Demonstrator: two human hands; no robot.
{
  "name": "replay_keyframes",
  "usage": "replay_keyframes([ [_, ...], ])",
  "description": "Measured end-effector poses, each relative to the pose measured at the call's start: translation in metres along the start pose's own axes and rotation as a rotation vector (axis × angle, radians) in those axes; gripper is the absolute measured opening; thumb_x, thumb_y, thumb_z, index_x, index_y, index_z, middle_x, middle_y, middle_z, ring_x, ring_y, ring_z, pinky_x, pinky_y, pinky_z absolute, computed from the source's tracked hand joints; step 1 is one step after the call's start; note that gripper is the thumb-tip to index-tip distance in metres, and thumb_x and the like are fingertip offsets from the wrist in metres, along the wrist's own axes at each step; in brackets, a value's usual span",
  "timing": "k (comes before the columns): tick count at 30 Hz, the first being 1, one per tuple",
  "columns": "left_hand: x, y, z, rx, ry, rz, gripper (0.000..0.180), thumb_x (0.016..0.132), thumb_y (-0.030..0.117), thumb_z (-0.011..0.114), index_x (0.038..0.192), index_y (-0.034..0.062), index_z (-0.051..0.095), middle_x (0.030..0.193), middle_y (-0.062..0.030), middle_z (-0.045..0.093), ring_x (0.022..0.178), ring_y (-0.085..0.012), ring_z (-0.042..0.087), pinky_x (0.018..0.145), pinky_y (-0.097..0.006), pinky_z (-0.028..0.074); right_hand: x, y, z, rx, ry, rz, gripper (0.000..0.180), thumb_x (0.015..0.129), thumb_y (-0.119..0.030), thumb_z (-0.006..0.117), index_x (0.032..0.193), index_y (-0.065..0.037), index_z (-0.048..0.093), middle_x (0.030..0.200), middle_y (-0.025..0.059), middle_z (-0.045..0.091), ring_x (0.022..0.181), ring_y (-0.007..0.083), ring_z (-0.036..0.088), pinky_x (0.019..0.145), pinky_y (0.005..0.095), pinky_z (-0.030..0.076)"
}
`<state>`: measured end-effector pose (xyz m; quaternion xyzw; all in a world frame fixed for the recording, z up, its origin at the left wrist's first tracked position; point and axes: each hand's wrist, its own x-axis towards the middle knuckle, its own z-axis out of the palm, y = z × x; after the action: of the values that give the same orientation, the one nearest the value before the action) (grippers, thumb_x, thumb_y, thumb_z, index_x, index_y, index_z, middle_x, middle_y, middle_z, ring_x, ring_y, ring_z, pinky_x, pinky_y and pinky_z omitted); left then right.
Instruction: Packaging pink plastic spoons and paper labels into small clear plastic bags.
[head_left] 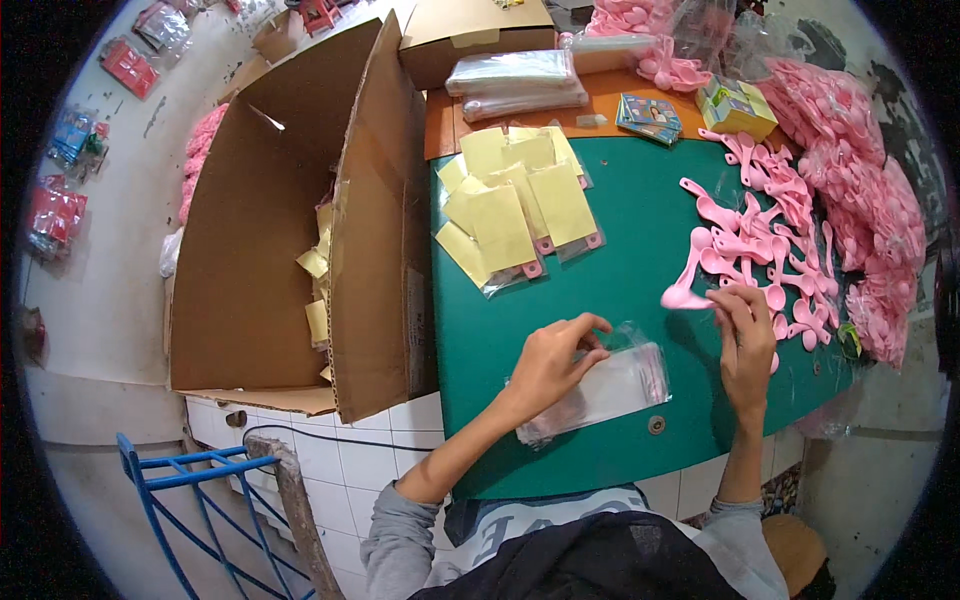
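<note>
The left hand (pixel 553 357) rests with curled fingers on one stack of clear plastic sleeves (pixel 610 388), thumb and forefinger pinched together on the lip of the top sleeve. The right hand (pixel 745 340) has its fingertips closed on the handle of one pink plastic spoon (pixel 690 280), whose bowl lies just left of them. Beyond those fingers lie loose pink spoons (pixel 775 240), too tangled to count, and beyond the left fingers a fan of roughly ten yellow-carded packets (pixel 515 200).

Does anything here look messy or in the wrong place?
Mostly tidy. The loose pink plastic spoons lie scattered every which way on the green tabletop. A few red packets lie strewn on the pale floor beyond the big open cardboard box. Nothing looks broken or spilled.
</note>
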<state>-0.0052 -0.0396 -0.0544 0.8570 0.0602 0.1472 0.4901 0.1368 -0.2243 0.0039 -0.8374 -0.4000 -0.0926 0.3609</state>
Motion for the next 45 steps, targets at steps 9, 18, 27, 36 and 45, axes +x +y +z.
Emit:
replay_keyframes([
  [9,-0.003,0.005,-0.009,-0.195,-0.056,-0.148,0.015,0.081,0.009,0.061,0.088,-0.0003,0.052,0.086,-0.0136,0.066,0.078,-0.0248,0.066,0.068,-0.03,0.051,-0.022,-0.015,0.017,0.158,-0.087,0.096,0.025,0.078,-0.005,0.065,0.098,-0.001,0.05,0.078,0.0096,0.057,0.064,0.0155,0.058,0.056,0.0261,0.046],
  [18,-0.012,0.008,-0.022,-0.731,-0.056,-0.42,0.014,0.082,0.009,0.063,0.088,0.0002,0.054,0.082,-0.0081,0.067,0.077,-0.0105,0.063,0.07,-0.024,0.051,-0.011,-0.033,0.014,0.489,0.047,0.326,0.018,0.083,-0.005,0.059,0.101,0.001,0.055,0.078,0.0076,0.06,0.063,0.0114,0.06,0.056,0.0219,0.046],
  [27,-0.008,0.015,-0.03,-0.637,-0.109,-0.439,0.033,0.078,0.006,0.066,0.107,-0.0026,0.053,0.086,-0.011,0.066,0.08,-0.0133,0.064,0.072,-0.027,0.052,0.002,-0.048,0.015,0.639,-0.052,0.216,0.024,0.083,-0.002,0.058,0.105,0.002,0.05,0.077,0.0065,0.057,0.063,0.011,0.058,0.057,0.0208,0.048],
  [36,-0.003,0.02,-0.04,-0.661,-0.128,-0.418,0.037,0.079,0.005,0.064,0.113,-0.0019,0.051,0.087,-0.0094,0.066,0.083,-0.012,0.062,0.074,-0.025,0.051,0.014,-0.052,0.016,0.723,0.071,0.15,0.032,0.08,0.0,0.062,0.104,-0.002,0.041,0.075,0.0083,0.057,0.063,0.0111,0.057,0.053,0.0218,0.047],
  [45,0.005,0.02,-0.038,-0.819,-0.1,-0.304,0.033,0.085,0.008,0.058,0.116,-0.0014,0.051,0.113,-0.0079,0.057,0.091,-0.0121,0.058,0.078,-0.025,0.049,0.031,-0.06,0.029,0.572,-0.092,0.04,0.029,0.077,-0.002,0.066,0.095,-0.001,0.043,0.07,0.0087,0.058,0.058,0.0109,0.058,0.051,0.0222,0.047],
])
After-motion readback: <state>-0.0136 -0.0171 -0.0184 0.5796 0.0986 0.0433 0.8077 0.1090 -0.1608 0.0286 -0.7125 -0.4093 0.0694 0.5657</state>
